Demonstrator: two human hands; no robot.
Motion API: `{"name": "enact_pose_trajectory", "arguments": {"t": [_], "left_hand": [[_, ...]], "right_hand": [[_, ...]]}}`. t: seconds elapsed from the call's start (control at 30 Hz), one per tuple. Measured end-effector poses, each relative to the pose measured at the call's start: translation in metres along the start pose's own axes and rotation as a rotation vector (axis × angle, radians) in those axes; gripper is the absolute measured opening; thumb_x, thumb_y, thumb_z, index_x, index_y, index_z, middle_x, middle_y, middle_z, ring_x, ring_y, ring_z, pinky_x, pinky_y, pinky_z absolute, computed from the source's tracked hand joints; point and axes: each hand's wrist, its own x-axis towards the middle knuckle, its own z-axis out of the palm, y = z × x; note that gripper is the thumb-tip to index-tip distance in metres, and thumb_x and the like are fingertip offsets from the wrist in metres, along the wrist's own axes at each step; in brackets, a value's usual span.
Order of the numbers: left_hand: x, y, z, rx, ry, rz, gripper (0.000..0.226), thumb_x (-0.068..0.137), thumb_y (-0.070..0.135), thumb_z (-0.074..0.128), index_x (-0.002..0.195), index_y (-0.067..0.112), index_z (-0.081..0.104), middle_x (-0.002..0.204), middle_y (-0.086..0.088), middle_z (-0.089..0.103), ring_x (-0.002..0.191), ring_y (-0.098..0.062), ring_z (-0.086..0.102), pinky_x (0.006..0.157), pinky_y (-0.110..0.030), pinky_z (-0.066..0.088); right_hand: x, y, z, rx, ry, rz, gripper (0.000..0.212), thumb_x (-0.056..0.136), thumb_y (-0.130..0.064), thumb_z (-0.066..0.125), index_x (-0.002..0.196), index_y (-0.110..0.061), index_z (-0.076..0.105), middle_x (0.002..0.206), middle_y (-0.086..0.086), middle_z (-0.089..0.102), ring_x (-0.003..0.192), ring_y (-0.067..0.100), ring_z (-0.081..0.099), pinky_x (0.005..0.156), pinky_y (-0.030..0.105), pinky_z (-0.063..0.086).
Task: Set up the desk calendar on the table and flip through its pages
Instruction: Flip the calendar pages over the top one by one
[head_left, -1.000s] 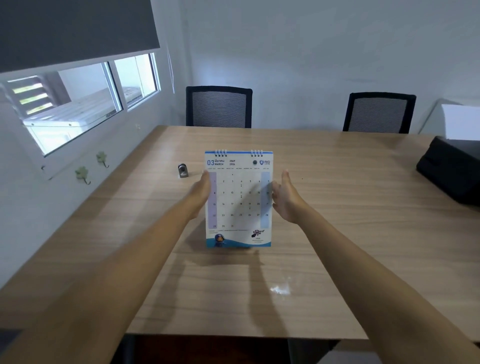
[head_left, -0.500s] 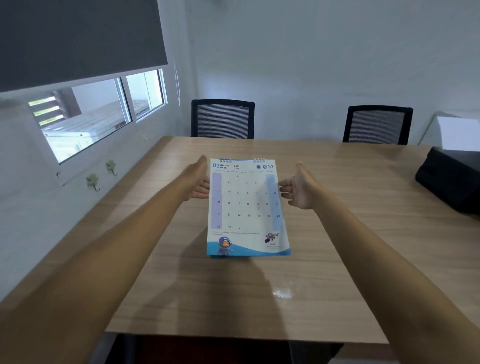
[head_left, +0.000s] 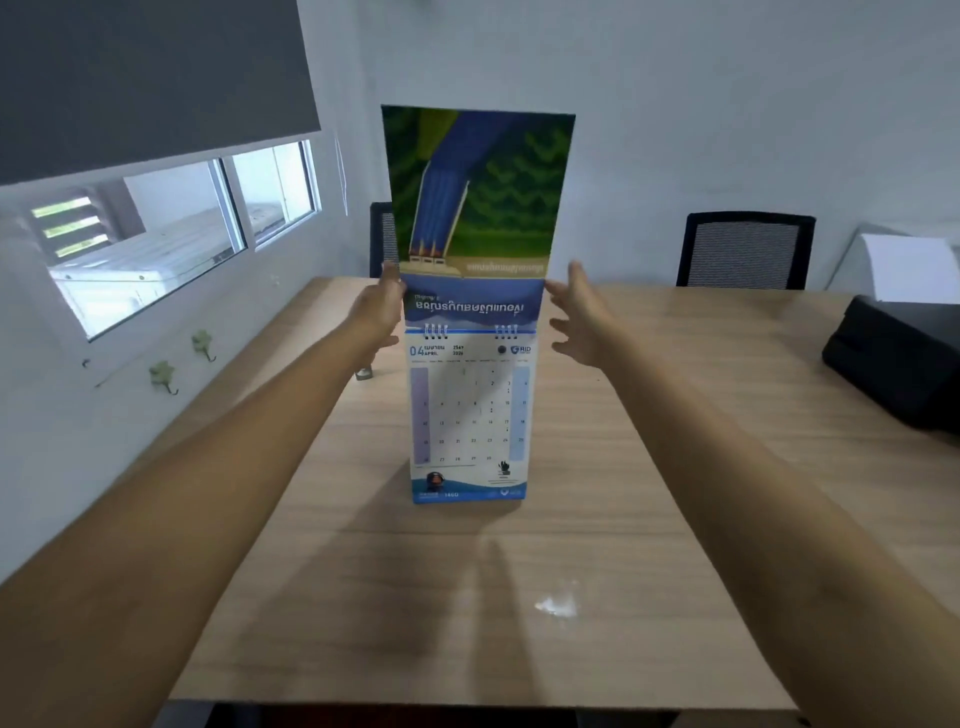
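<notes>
The desk calendar (head_left: 470, 415) stands upright on the wooden table (head_left: 649, 467), its spiral binding at the top, showing the April page. Above the binding one page (head_left: 478, 197) is lifted straight up, so its back shows a green and blue picture upside down. My left hand (head_left: 376, 312) is at this page's left edge near the binding, with the thumb on the edge. My right hand (head_left: 582, 322) is beside the page's right edge, fingers spread, holding nothing.
A black bag (head_left: 898, 364) lies at the table's right edge, with a white sheet (head_left: 909, 270) behind it. Two black chairs (head_left: 745, 249) stand at the far side. A small dark object (head_left: 363, 373) sits behind my left wrist. Wall hooks (head_left: 163, 375) hang at the left.
The March page has swung up over the binding and April now shows. Both hands have risen from the calendar's sides to the lifted page.
</notes>
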Motion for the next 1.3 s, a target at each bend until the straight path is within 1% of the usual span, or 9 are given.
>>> {"name": "enact_pose_trajectory", "arguments": {"t": [0.23, 0.4, 0.5, 0.6, 0.7, 0.8, 1.1, 1.23, 1.3], "left_hand": [[0.022, -0.026, 0.010, 0.356, -0.038, -0.022, 0.064, 0.099, 0.049, 0.013, 0.131, 0.009, 0.051, 0.138, -0.015, 0.051, 0.123, -0.031, 0.047, 0.098, -0.035, 0.034], [0.026, -0.041, 0.010, 0.481, -0.075, 0.016, 0.061, 0.099, 0.046, 0.010, 0.099, 0.010, 0.059, 0.112, -0.015, 0.061, 0.091, -0.030, 0.052, 0.088, -0.036, 0.043], [0.025, -0.047, 0.009, 0.399, -0.078, 0.016, 0.059, 0.098, 0.048, 0.012, 0.110, 0.012, 0.057, 0.117, -0.008, 0.057, 0.105, -0.029, 0.050, 0.103, -0.045, 0.042], [0.019, -0.053, 0.012, 0.313, -0.059, 0.016, 0.050, 0.100, 0.046, 0.011, 0.115, 0.018, 0.050, 0.106, -0.001, 0.055, 0.105, -0.027, 0.047, 0.101, -0.040, 0.037], [0.012, -0.069, 0.017, 0.192, -0.042, -0.041, 0.062, 0.096, 0.053, 0.009, 0.134, 0.021, 0.046, 0.140, -0.004, 0.049, 0.129, -0.030, 0.042, 0.111, -0.048, 0.031], [0.001, -0.087, 0.026, 0.057, -0.129, -0.111, 0.063, 0.096, 0.056, 0.007, 0.141, 0.027, 0.042, 0.153, -0.003, 0.037, 0.141, -0.027, 0.031, 0.115, -0.051, 0.026], [-0.011, -0.082, 0.029, -0.022, -0.114, -0.186, 0.060, 0.098, 0.053, 0.013, 0.145, 0.024, 0.035, 0.156, -0.004, 0.030, 0.143, -0.027, 0.029, 0.117, -0.046, 0.026], [-0.010, -0.083, 0.018, 0.117, -0.045, -0.205, 0.050, 0.090, 0.041, 0.034, 0.124, 0.011, 0.054, 0.116, -0.009, 0.059, 0.104, -0.025, 0.056, 0.094, -0.036, 0.045], [-0.008, -0.083, 0.011, 0.120, -0.016, -0.178, 0.024, 0.084, 0.024, 0.040, 0.092, 0.008, 0.056, 0.092, -0.010, 0.054, 0.083, -0.022, 0.051, 0.074, -0.031, 0.043]], "right_hand": [[0.021, 0.024, 0.009, -0.322, -0.030, -0.140, 0.062, 0.101, -0.043, 0.008, 0.141, -0.009, 0.041, 0.128, -0.002, 0.045, 0.117, 0.011, 0.037, 0.100, 0.022, 0.023], [0.037, 0.047, 0.011, -0.556, 0.009, -0.105, 0.069, 0.097, -0.053, 0.006, 0.150, -0.016, 0.028, 0.159, 0.007, 0.024, 0.148, 0.030, 0.017, 0.121, 0.045, 0.012], [0.038, 0.054, 0.011, -0.543, 0.016, -0.097, 0.067, 0.097, -0.051, 0.007, 0.151, -0.013, 0.025, 0.159, 0.009, 0.023, 0.148, 0.031, 0.015, 0.121, 0.045, 0.012], [0.038, 0.061, 0.013, -0.337, 0.039, -0.083, 0.061, 0.100, -0.046, 0.011, 0.148, -0.011, 0.022, 0.156, 0.009, 0.024, 0.143, 0.027, 0.023, 0.112, 0.038, 0.020], [0.034, 0.076, 0.023, -0.149, 0.060, 0.096, 0.072, 0.093, -0.061, 0.009, 0.153, -0.022, 0.005, 0.162, 0.001, 0.007, 0.149, 0.028, 0.009, 0.117, 0.050, 0.009], [0.037, 0.100, 0.028, -0.027, 0.045, 0.210, 0.085, 0.082, -0.074, 0.012, 0.152, -0.026, 0.019, 0.162, 0.000, 0.014, 0.149, 0.027, 0.010, 0.120, 0.051, 0.007], [0.004, 0.095, 0.036, 0.002, 0.061, 0.218, 0.079, 0.091, -0.066, 0.009, 0.153, -0.017, 0.018, 0.162, 0.008, 0.011, 0.149, 0.028, 0.011, 0.119, 0.046, 0.008], [-0.002, 0.093, 0.025, -0.095, 0.104, 0.189, 0.071, 0.097, -0.056, 0.014, 0.150, -0.011, 0.025, 0.157, 0.011, 0.026, 0.144, 0.032, 0.024, 0.115, 0.046, 0.022], [-0.004, 0.091, 0.019, -0.155, 0.133, 0.166, 0.063, 0.098, -0.049, 0.024, 0.140, -0.006, 0.041, 0.135, 0.012, 0.051, 0.118, 0.028, 0.051, 0.092, 0.037, 0.041]]}}
